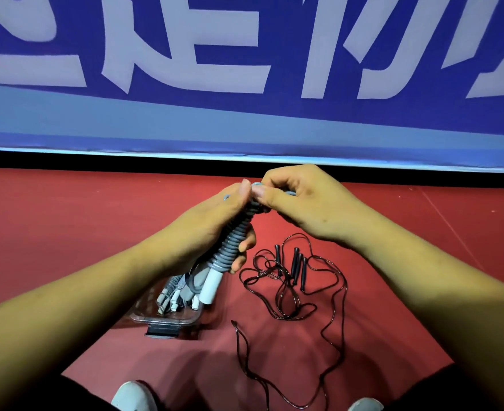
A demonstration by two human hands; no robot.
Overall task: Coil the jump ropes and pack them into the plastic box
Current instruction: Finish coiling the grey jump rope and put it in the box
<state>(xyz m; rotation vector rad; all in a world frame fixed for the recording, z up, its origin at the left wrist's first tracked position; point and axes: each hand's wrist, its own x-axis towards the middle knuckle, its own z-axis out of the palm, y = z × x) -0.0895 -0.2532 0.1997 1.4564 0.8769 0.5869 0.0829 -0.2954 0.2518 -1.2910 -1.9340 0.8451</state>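
My left hand (pixel 212 229) grips a grey jump rope (pixel 234 237) wound in tight turns around its white handles (pixel 210 287), held tilted above the floor. My right hand (pixel 301 203) pinches the rope's loose end at the top of the bundle. Below the left hand stands a clear plastic box (pixel 167 317) with several grey and white coiled ropes inside; my forearm hides part of it. Black jump ropes (pixel 292 289) lie loose and tangled on the red floor to the right of the box, their black handles close together.
A blue banner with large pale lettering (pixel 244 69) runs across the back, with a black strip along its base. The red floor (pixel 66 221) spreads on both sides. My two pale shoes (pixel 132 397) show at the bottom edge.
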